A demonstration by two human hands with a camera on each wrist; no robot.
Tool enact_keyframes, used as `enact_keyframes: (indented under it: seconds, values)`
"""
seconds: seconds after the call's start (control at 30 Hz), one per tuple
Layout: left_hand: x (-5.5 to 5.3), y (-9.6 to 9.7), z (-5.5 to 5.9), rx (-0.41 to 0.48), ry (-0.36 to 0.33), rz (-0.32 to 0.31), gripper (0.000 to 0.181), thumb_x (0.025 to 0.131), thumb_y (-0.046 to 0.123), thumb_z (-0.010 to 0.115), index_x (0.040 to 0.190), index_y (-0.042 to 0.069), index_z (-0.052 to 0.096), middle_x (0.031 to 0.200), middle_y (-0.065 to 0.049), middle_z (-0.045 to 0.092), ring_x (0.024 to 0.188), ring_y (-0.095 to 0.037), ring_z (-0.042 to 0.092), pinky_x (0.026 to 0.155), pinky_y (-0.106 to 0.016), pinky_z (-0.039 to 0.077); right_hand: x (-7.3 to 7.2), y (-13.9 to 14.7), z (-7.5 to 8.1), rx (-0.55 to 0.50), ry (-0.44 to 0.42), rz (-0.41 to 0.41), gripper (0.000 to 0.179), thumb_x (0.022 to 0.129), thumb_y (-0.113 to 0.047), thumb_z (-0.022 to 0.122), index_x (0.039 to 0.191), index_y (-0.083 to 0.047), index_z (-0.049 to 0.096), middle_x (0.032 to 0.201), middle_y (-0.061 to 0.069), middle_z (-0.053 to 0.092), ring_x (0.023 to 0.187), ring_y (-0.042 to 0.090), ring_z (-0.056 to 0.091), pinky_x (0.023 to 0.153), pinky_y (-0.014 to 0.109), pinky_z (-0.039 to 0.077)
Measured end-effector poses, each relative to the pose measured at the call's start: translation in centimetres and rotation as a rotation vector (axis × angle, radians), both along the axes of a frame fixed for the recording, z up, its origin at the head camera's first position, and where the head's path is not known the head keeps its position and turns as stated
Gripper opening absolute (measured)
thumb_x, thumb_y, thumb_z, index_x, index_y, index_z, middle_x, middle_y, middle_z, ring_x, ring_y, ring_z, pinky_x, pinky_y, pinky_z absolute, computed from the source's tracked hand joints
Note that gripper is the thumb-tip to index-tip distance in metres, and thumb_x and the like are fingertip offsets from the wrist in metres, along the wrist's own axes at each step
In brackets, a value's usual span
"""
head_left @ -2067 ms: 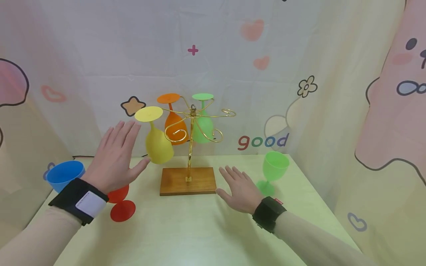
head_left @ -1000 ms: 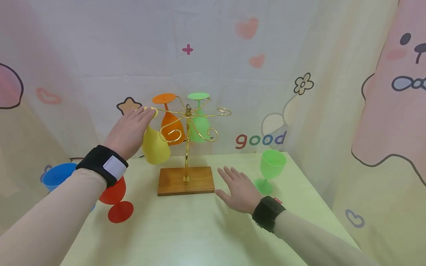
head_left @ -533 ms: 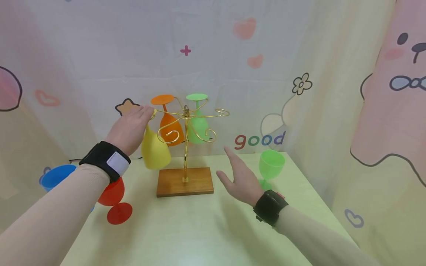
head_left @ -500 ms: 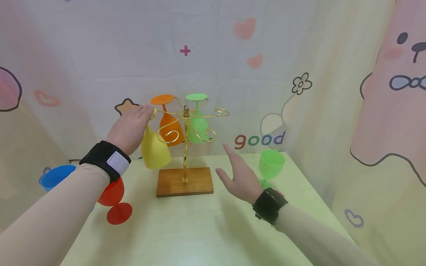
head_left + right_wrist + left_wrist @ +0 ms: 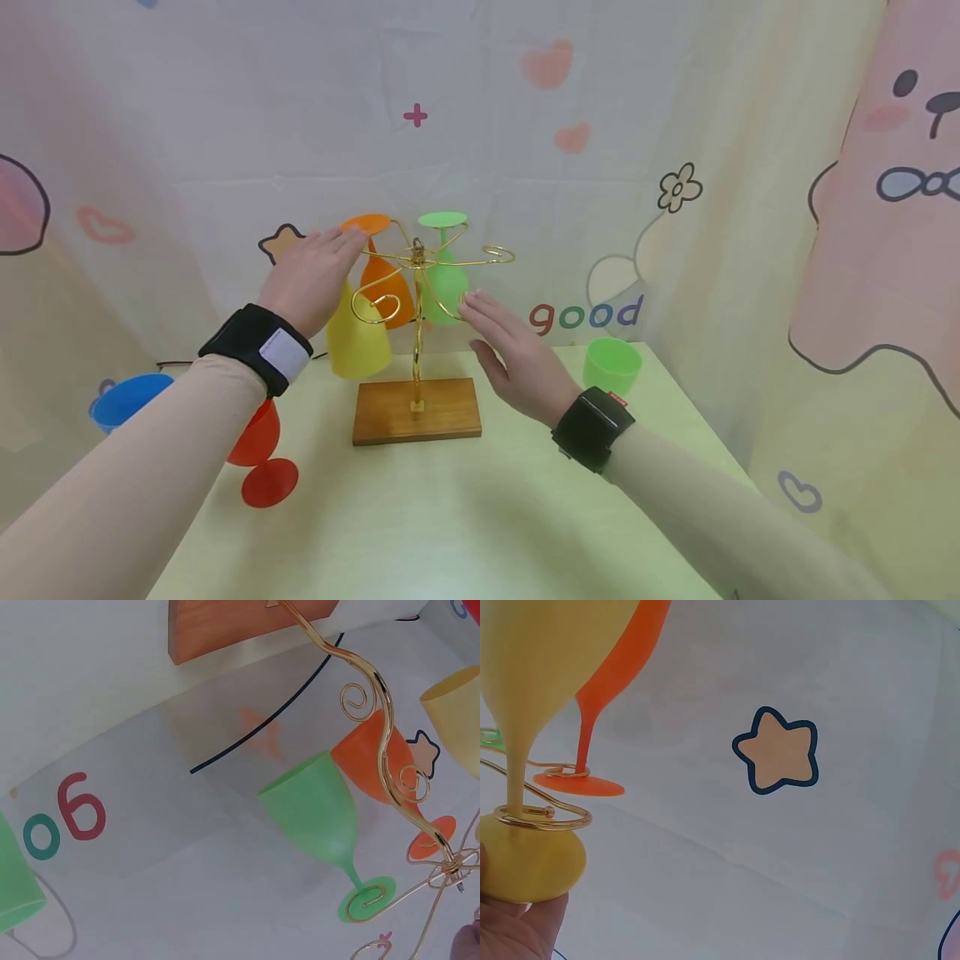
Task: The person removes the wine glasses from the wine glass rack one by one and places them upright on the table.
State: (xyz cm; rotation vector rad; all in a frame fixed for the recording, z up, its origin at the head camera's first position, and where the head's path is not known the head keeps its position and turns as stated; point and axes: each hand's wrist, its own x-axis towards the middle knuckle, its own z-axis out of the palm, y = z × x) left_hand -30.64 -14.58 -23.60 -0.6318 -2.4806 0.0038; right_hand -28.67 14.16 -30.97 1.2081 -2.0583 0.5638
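My left hand [image 5: 311, 279] holds the upturned yellow goblet [image 5: 358, 342] by its foot. In the left wrist view the goblet's stem passes through a gold hook [image 5: 577, 820] and its foot lies against my fingers [image 5: 546, 919]. The gold wire rack [image 5: 417, 350] stands on a wooden base. An orange goblet [image 5: 386, 287] and a green goblet [image 5: 447, 292] also hang upside down from its arms. My right hand [image 5: 525, 367] has straight fingers and a spread thumb. Its fingertips are right at the rack's front right arm and hide the curled end.
A red goblet [image 5: 270, 482] stands on the table [image 5: 420, 533] at left, partly behind my left arm. Beyond it is a blue goblet [image 5: 131, 398]. Another green goblet [image 5: 611, 367] is at right, partly behind my right wrist. A printed curtain [image 5: 300, 100] hangs behind.
My left hand has reached the yellow goblet's foot and shifted it slightly right. The right hand has risen leftward from above the table to the rack's front right arm.
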Motion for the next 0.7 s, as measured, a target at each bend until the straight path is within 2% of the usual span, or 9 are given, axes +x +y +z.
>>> enact_keyframes:
  seconds: [0.17, 0.27, 0.4, 0.53, 0.7]
  values:
    - [0.1, -0.1, 0.4, -0.003, -0.009, -0.016, 0.042, 0.088, -0.017, 0.046, 0.124, 0.000, 0.053, 0.138, -0.021, 0.052, 0.126, -0.038, 0.043, 0.107, -0.056, 0.037, 0.1, -0.1, 0.1, -0.012, -0.009, 0.009, 0.047, 0.089, -0.003, 0.061, 0.135, -0.002, 0.052, 0.138, 0.017, 0.053, 0.134, 0.023, 0.035, 0.107, 0.045, 0.041]
    - [0.2, -0.3, 0.7, 0.009, -0.004, -0.002, 0.044, 0.087, -0.016, 0.045, 0.127, 0.001, 0.053, 0.137, -0.021, 0.053, 0.124, -0.039, 0.045, 0.104, -0.057, 0.040, 0.2, -0.1, 0.1, -0.014, -0.014, 0.012, 0.046, 0.089, -0.004, 0.062, 0.134, -0.001, 0.053, 0.138, 0.017, 0.053, 0.134, 0.024, 0.035, 0.107, 0.045, 0.041]
    - [-0.1, -0.8, 0.9, 0.045, 0.005, 0.027, 0.044, 0.087, -0.015, 0.048, 0.127, 0.001, 0.053, 0.129, -0.023, 0.060, 0.105, -0.039, 0.057, 0.087, -0.053, 0.053, 0.2, 0.0, 0.1, -0.009, -0.028, 0.006, 0.046, 0.089, -0.004, 0.061, 0.134, -0.002, 0.052, 0.139, 0.016, 0.052, 0.136, 0.022, 0.033, 0.108, 0.045, 0.040]
    - [-0.6, -1.1, 0.7, 0.081, -0.015, 0.045, 0.040, 0.088, -0.014, 0.049, 0.125, 0.000, 0.054, 0.122, -0.024, 0.064, 0.089, -0.039, 0.062, 0.068, -0.048, 0.058, 0.3, 0.0, 0.1, -0.012, -0.038, 0.002, 0.047, 0.089, -0.003, 0.060, 0.135, -0.003, 0.052, 0.139, 0.016, 0.052, 0.136, 0.022, 0.033, 0.108, 0.046, 0.040]
    - [-0.9, -1.2, 0.5, 0.115, -0.056, 0.074, 0.042, 0.088, -0.013, 0.050, 0.128, 0.000, 0.052, 0.115, -0.026, 0.066, 0.079, -0.037, 0.063, 0.066, -0.047, 0.059, 0.4, -0.1, 0.1, -0.009, -0.032, 0.011, 0.047, 0.089, -0.003, 0.058, 0.135, -0.004, 0.052, 0.139, 0.017, 0.052, 0.135, 0.023, 0.034, 0.108, 0.046, 0.040]
